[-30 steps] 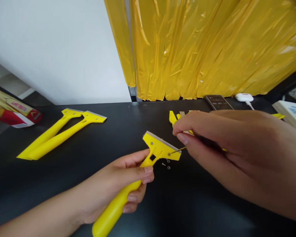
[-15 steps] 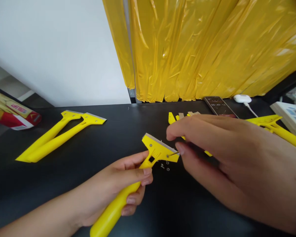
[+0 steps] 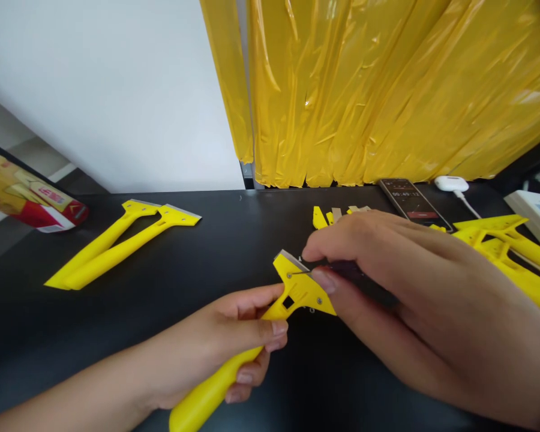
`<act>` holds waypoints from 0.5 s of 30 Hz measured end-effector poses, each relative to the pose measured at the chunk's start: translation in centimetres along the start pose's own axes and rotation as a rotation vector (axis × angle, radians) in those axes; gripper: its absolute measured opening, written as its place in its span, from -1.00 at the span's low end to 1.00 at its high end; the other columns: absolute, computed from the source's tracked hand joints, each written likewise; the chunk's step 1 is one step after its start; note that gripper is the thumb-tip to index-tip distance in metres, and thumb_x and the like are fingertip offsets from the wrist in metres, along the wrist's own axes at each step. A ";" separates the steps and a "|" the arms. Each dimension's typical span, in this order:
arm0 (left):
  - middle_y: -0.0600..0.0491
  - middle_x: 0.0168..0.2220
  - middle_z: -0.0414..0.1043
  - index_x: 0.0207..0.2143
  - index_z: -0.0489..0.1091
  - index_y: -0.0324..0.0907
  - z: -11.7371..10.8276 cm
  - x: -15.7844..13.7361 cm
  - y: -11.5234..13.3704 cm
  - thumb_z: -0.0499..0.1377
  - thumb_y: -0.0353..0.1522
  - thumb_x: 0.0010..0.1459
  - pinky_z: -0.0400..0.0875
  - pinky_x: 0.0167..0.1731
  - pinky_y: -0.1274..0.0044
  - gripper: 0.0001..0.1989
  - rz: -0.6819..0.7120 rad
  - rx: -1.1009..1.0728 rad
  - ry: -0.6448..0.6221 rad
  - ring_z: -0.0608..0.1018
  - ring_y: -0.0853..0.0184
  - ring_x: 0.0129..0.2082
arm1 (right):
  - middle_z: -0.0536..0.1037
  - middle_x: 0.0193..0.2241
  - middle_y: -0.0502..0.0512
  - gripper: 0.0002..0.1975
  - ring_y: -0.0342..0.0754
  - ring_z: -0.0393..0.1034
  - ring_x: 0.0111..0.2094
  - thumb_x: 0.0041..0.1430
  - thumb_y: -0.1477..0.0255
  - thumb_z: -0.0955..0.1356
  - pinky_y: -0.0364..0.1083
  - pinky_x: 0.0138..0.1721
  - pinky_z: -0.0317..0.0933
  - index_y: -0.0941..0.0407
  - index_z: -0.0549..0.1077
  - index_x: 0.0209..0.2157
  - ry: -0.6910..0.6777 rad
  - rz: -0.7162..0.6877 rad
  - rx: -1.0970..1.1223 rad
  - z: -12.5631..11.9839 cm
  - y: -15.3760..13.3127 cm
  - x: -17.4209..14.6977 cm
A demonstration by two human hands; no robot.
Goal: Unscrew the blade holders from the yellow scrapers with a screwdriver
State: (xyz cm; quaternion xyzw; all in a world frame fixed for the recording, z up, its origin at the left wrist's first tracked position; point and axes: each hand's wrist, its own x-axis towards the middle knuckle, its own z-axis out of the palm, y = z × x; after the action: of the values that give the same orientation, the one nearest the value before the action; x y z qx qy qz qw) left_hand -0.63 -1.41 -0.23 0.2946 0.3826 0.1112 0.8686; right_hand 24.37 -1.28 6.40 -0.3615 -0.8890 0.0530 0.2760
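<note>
The scraper [image 3: 297, 288] sits gripped by its handle in the left hand [image 3: 234, 342]; the right hand [image 3: 414, 300] pinches a thin screwdriver [image 3: 355, 277] on its head. A slip could drive fingers onto the blade [image 3: 289, 259].

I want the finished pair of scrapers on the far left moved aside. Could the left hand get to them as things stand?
Probably not right away: the left hand is wrapped around the handle of the scraper under the screwdriver. The black table toward the two scrapers looks bare.
</note>
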 end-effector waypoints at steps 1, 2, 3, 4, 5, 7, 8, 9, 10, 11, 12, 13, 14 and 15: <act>0.18 -0.35 0.28 -0.11 0.44 -0.09 0.0 0.0 0.0 0.30 -0.31 0.38 0.16 -0.63 0.72 -0.89 0.000 0.000 -0.001 0.23 0.61 -0.61 | 0.59 -0.25 0.01 -0.88 -0.03 0.46 -0.29 0.37 0.56 0.30 0.02 -0.23 0.26 0.07 0.43 -0.17 -0.009 -0.008 0.008 0.1 0.0 0.0; 0.18 -0.35 0.28 -0.11 0.44 -0.09 0.0 0.0 0.0 0.30 -0.32 0.38 0.16 -0.63 0.72 -0.89 0.002 0.000 0.000 0.23 0.61 -0.61 | 0.59 -0.26 0.01 -0.88 -0.02 0.45 -0.29 0.36 0.57 0.31 0.03 -0.24 0.25 0.07 0.43 -0.17 -0.014 -0.010 0.014 0.2 0.1 0.0; 0.18 -0.35 0.29 -0.09 0.45 -0.09 0.0 -0.1 0.0 0.30 -0.32 0.38 0.17 -0.63 0.72 -0.89 0.004 0.005 0.000 0.24 0.60 -0.61 | 0.59 -0.27 0.00 -0.88 -0.03 0.44 -0.29 0.35 0.57 0.31 0.03 -0.24 0.24 0.07 0.44 -0.16 -0.015 -0.008 0.015 0.3 0.1 0.0; 0.18 -0.36 0.29 -0.07 0.45 -0.08 0.0 -0.1 0.0 0.30 -0.33 0.38 0.17 -0.63 0.72 -0.88 0.005 0.010 -0.002 0.24 0.60 -0.61 | 0.58 -0.28 -0.01 -0.87 -0.03 0.43 -0.31 0.35 0.56 0.32 0.03 -0.24 0.24 0.07 0.44 -0.14 -0.009 -0.009 0.012 0.3 0.1 0.0; 0.18 -0.36 0.29 -0.06 0.46 -0.08 0.0 -0.1 0.0 0.30 -0.33 0.38 0.18 -0.64 0.72 -0.87 0.007 0.014 -0.004 0.25 0.59 -0.61 | 0.57 -0.29 -0.03 -0.86 -0.04 0.41 -0.33 0.34 0.56 0.33 0.03 -0.24 0.23 0.08 0.44 -0.11 -0.005 -0.007 0.007 0.3 0.0 -0.1; 0.17 -0.36 0.29 -0.04 0.46 -0.07 0.0 -0.1 0.1 0.30 -0.33 0.37 0.20 -0.64 0.72 -0.86 0.010 0.013 -0.010 0.26 0.58 -0.61 | 0.55 -0.30 -0.04 -0.83 -0.05 0.38 -0.34 0.35 0.55 0.34 0.02 -0.24 0.21 0.08 0.44 -0.06 -0.001 -0.003 0.002 0.3 0.0 -0.2; 0.17 -0.36 0.29 -0.04 0.45 -0.07 0.0 0.0 0.1 0.30 -0.33 0.37 0.20 -0.64 0.72 -0.85 0.010 0.010 -0.012 0.26 0.58 -0.60 | 0.55 -0.30 -0.04 -0.82 -0.06 0.38 -0.33 0.36 0.55 0.34 0.02 -0.25 0.21 0.08 0.44 -0.04 -0.003 -0.003 0.005 0.3 0.0 -0.2; 0.17 -0.35 0.29 -0.04 0.45 -0.07 0.0 0.0 0.1 0.30 -0.33 0.37 0.19 -0.64 0.72 -0.85 0.010 0.006 -0.011 0.25 0.58 -0.61 | 0.54 -0.30 -0.04 -0.82 -0.06 0.38 -0.33 0.37 0.55 0.33 0.01 -0.25 0.21 0.09 0.43 -0.04 -0.004 -0.007 0.011 0.3 0.0 -0.2; 0.18 -0.35 0.29 -0.04 0.45 -0.06 0.1 0.0 0.1 0.30 -0.32 0.37 0.19 -0.64 0.72 -0.85 0.010 0.001 -0.010 0.24 0.59 -0.61 | 0.54 -0.30 -0.04 -0.83 -0.07 0.38 -0.32 0.37 0.56 0.33 0.00 -0.26 0.20 0.09 0.43 -0.04 -0.004 -0.010 0.014 0.3 -0.1 -0.3; 0.18 -0.35 0.29 -0.03 0.45 -0.06 0.1 0.0 0.1 0.30 -0.32 0.37 0.18 -0.63 0.73 -0.84 0.009 -0.003 -0.008 0.23 0.59 -0.61 | 0.54 -0.30 -0.05 -0.82 -0.07 0.37 -0.32 0.37 0.56 0.33 0.00 -0.26 0.20 0.09 0.43 -0.04 -0.003 -0.012 0.015 0.3 -0.1 -0.3; 0.18 -0.35 0.29 -0.03 0.44 -0.05 0.1 0.0 0.1 0.30 -0.33 0.37 0.18 -0.63 0.72 -0.84 0.009 -0.004 -0.007 0.23 0.60 -0.61 | 0.54 -0.30 -0.05 -0.81 -0.07 0.37 -0.32 0.36 0.57 0.33 0.00 -0.26 0.21 0.09 0.43 -0.04 0.000 -0.015 0.012 0.3 -0.1 -0.3; 0.18 -0.35 0.29 -0.02 0.44 -0.05 0.1 0.0 0.1 0.30 -0.33 0.37 0.19 -0.63 0.72 -0.83 0.011 -0.007 -0.005 0.23 0.59 -0.61 | 0.54 -0.30 -0.05 -0.81 -0.07 0.37 -0.32 0.35 0.57 0.33 0.00 -0.25 0.22 0.08 0.43 -0.04 0.003 -0.014 0.007 0.3 -0.1 -0.3; 0.18 -0.35 0.29 -0.03 0.44 -0.05 0.1 0.0 0.1 0.30 -0.34 0.37 0.19 -0.63 0.72 -0.83 0.013 -0.009 -0.004 0.24 0.59 -0.61 | 0.55 -0.29 -0.05 -0.80 -0.06 0.38 -0.32 0.35 0.57 0.33 0.01 -0.24 0.23 0.08 0.43 -0.04 0.004 -0.011 0.001 0.3 -0.1 -0.3; 0.18 -0.35 0.29 -0.03 0.44 -0.05 0.0 -0.1 0.1 0.30 -0.34 0.37 0.20 -0.64 0.71 -0.83 0.014 -0.009 -0.005 0.25 0.58 -0.61 | 0.56 -0.27 -0.04 -0.80 -0.06 0.39 -0.31 0.35 0.56 0.33 0.01 -0.23 0.23 0.07 0.43 -0.03 0.006 -0.008 -0.004 0.3 -0.1 -0.3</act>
State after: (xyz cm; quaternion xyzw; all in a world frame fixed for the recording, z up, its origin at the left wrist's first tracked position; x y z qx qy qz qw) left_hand -0.63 -1.35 -0.09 0.2938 0.3777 0.1180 0.8701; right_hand 24.34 -1.54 6.03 -0.3585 -0.8897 0.0490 0.2783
